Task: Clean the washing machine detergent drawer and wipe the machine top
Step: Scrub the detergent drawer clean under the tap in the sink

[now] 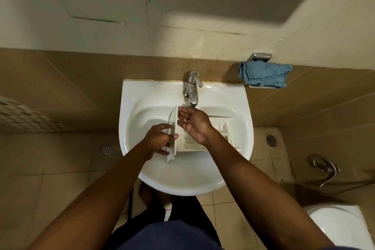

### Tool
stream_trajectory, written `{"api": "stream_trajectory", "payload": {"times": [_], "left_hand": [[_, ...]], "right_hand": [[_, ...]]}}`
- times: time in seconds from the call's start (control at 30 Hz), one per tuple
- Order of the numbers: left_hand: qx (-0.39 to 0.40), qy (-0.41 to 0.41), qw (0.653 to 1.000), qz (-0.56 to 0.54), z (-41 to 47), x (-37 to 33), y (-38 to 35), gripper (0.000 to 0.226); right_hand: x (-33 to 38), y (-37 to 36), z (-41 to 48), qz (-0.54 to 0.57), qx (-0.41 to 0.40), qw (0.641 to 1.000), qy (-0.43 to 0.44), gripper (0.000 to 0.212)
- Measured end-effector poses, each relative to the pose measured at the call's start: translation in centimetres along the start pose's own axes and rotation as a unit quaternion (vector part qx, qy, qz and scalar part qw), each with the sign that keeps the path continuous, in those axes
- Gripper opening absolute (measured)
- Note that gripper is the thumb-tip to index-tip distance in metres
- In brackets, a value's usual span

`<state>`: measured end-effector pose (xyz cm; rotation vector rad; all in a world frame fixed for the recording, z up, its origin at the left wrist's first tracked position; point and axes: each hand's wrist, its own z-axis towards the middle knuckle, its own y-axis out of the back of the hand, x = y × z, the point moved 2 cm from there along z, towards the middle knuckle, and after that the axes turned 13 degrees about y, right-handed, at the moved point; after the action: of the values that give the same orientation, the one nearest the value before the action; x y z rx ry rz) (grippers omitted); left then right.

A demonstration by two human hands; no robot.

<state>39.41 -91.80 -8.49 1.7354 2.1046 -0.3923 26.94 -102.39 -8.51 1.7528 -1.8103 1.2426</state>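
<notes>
Detergent drawer in white sink, left hand gripping its front, right hand spread under tap, tiled bathroom.

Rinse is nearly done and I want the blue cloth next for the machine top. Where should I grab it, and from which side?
Take the blue cloth at its bunched, folded front, which hangs over the small wall shelf right of the sink. Come from the front and slightly above with the right hand, probably easiest: the wall blocks the back, and lifting up should clear the metal fitting behind.
</notes>
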Motion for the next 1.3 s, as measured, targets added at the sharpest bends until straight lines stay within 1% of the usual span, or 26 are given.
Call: {"api": "stream_trajectory", "payload": {"times": [0.07,0.17,0.2,0.27,0.33,0.4,0.43,0.5,0.57,0.6,0.67,0.77,0.83,0.87,0.93,0.97,1.03,1.1,1.13,1.2,1.23,1.27,1.3], "left_hand": [[-0.001,0.000,1.000,0.000,0.0,0.1,0.0,0.056],[0.001,0.000,1.000,0.000,0.2,0.1,0.0,0.057],[0.003,0.000,1.000,0.001,0.2,0.1,0.0,0.058],[0.004,-0.001,1.000,0.002,0.2,0.1,0.0,0.058],[0.004,0.000,1.000,0.003,0.3,0.1,0.1,0.058],[0.005,0.000,1.000,0.004,0.2,0.1,0.2,0.058],[0.006,0.000,1.000,0.004,0.3,0.1,0.2,0.058],[0.005,0.002,1.000,0.005,0.4,0.1,0.2,0.058],[0.003,0.003,1.000,0.005,0.4,0.1,0.2,0.057],[0.002,0.004,1.000,0.003,0.5,0.1,0.2,0.057],[0.002,0.004,1.000,0.000,0.3,0.1,0.1,0.056],[0.001,-0.001,1.000,-0.001,0.3,0.0,0.0,0.056],[0.000,-0.003,1.000,0.002,0.3,-0.1,0.1,0.057],[0.004,-0.001,1.000,0.006,0.3,-0.1,0.0,0.057],[0.010,-0.001,1.000,0.009,0.2,-0.2,0.0,0.057],[0.013,-0.002,1.000,0.007,0.3,-0.2,0.1,0.057],[0.019,-0.005,1.000,0.001,0.4,-0.1,0.3,0.056],[0.022,-0.008,1.000,-0.003,0.5,0.1,0.3,0.056],[0.020,-0.009,1.000,-0.002,0.6,0.1,0.2,0.056],[0.018,-0.012,1.000,0.002,0.8,0.1,0.1,0.056],[0.019,-0.013,1.000,0.000,0.9,0.1,0.1,0.055],[0.022,-0.013,1.000,-0.001,0.9,0.2,0.1,0.055],[0.024,-0.013,1.000,-0.003,1.0,0.2,0.1,0.055]], "right_hand": [[0.7,-0.1,-0.2,-0.038,0.030,0.999,-0.005,0.026],[2.1,0.4,0.2,-0.077,0.047,0.996,-0.013,0.021],[2.2,0.5,0.5,-0.106,0.051,0.993,-0.006,0.020],[2.1,0.9,0.7,-0.219,0.059,0.974,0.015,0.023],[1.9,1.0,0.7,-0.327,0.073,0.942,0.033,0.021],[1.8,1.3,0.7,-0.397,0.090,0.911,0.064,0.019],[1.7,1.4,0.8,-0.432,0.101,0.891,0.095,0.025],[1.2,1.2,0.5,-0.511,0.129,0.835,0.158,0.043],[0.5,0.7,0.2,-0.571,0.153,0.783,0.195,0.051],[0.4,0.5,0.2,-0.591,0.160,0.765,0.200,0.050],[0.6,0.4,0.5,-0.613,0.169,0.747,0.195,0.048],[1.2,1.3,0.7,-0.632,0.164,0.730,0.203,0.046],[1.5,1.9,0.9,-0.628,0.148,0.734,0.214,0.044],[1.6,2.1,0.8,-0.616,0.136,0.745,0.218,0.045],[1.1,1.8,0.5,-0.572,0.126,0.783,0.211,0.046],[0.7,1.4,0.3,-0.553,0.128,0.795,0.212,0.046],[0.1,0.9,0.1,-0.543,0.131,0.801,0.217,0.045],[0.1,1.6,0.3,-0.556,0.136,0.791,0.215,0.046],[0.4,2.3,0.5,-0.578,0.132,0.774,0.224,0.048],[1.3,3.8,0.9,-0.633,0.117,0.726,0.241,0.050],[1.7,4.3,1.1,-0.651,0.111,0.711,0.242,0.050],[2.0,4.6,1.3,-0.654,0.105,0.709,0.242,0.049],[2.2,4.4,1.2,-0.641,0.099,0.723,0.239,0.048]]}}
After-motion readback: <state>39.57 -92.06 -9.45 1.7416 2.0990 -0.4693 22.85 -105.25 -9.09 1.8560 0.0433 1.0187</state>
